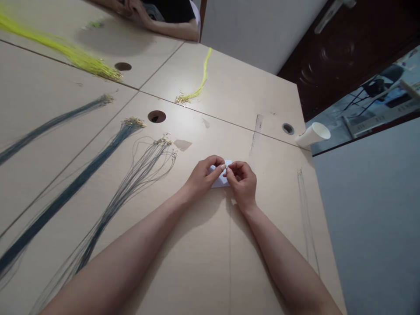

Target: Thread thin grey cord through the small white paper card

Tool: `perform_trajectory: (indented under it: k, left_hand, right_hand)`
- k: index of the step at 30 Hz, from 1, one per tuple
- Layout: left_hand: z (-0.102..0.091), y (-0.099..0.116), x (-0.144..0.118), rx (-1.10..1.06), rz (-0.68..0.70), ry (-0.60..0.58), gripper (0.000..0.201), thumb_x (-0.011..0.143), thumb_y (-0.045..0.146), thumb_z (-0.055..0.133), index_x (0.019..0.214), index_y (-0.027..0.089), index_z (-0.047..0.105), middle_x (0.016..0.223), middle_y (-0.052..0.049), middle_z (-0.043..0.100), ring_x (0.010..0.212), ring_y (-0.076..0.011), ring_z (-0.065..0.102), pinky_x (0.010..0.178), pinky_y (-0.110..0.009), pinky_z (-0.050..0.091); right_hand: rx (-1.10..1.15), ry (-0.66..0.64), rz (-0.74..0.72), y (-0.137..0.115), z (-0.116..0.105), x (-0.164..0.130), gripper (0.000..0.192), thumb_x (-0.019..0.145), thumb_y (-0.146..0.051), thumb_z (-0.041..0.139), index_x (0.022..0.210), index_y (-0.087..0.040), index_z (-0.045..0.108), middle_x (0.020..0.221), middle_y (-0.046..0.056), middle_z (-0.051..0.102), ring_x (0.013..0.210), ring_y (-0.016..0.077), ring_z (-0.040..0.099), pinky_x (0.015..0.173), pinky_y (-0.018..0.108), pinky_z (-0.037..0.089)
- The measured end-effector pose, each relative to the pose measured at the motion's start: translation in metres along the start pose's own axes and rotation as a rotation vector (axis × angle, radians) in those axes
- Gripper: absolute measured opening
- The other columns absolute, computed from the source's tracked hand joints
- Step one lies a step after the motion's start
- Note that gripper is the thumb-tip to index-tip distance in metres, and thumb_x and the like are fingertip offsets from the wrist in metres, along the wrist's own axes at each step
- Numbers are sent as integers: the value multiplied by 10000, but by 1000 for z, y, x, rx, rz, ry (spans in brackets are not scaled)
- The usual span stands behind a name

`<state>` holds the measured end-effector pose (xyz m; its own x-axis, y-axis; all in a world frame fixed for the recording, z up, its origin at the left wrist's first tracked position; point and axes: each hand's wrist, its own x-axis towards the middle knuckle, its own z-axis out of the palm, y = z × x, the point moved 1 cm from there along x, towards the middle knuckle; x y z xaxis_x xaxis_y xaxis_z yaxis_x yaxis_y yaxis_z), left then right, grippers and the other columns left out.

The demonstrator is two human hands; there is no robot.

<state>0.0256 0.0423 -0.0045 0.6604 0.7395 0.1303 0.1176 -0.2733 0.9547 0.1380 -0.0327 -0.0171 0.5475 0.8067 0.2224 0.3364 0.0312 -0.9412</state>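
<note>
On the far left of the tabletop (210, 262) lies a bright yellow cord bundle (65, 50), and nearer are two thick dark blue cord bundles (62, 199) with little gold clasps at their ends. Just right of those, a loose fan of thin grey cords (138, 175) spreads out, its clasp ends close to a round hole (156, 116) in the tabletop. In the middle, the left hand (201, 175) and the right hand (243, 179) meet over a small white card (220, 180) that lies flat under them. Both hands are nearly shut, with fingertips pinched together on something tiny at the card's far edge; it may be a cord clasp, but it is too small to tell. A very thin cord (229, 249) seems to run from the hands toward the near edge. The tiny piece could slip out of the pinch, since there is so little to hold. The thin cord could also snag on an arm and pull loose. Right of the hands lie a clear ruler (256, 133), more thin cords (306, 218) near the right edge, and a white paper cup (313, 134) tipped on its side at the far right corner. Another person's arm (170, 28) rests on the far side.
</note>
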Motion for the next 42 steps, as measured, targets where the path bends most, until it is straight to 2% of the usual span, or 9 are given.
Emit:
perform_trajectory:
  k: [17, 30, 42]
  left_hand:
    - [0, 0, 0, -3, 5, -11, 179, 840, 321, 462, 818, 161, 538, 755, 13, 570, 667, -91, 489, 643, -213, 381]
    - [0, -1, -1, -5, 6, 5, 169, 840, 311, 467, 813, 161, 541, 747, 17, 561, 652, -85, 477, 622, -203, 377]
    - [1, -2, 0, -33, -14, 28, 158, 836, 303, 474, 815, 159, 536, 753, 16, 549, 643, -82, 463, 603, -201, 370]
  right_hand:
    - [-53, 6, -29, -4, -2, 0, 53, 755, -234, 558, 743, -182, 559, 663, -7, 583, 609, 122, 545, 558, 251, 415]
    - [-8, -20, -21, -4, -2, 0, 64, 778, -247, 551, 764, -185, 559, 652, -9, 593, 605, 120, 550, 555, 248, 409]
    - [-23, 16, -11, -3, -2, -1, 75, 765, -255, 570, 784, -182, 561, 685, -2, 588, 616, 121, 549, 562, 254, 423]
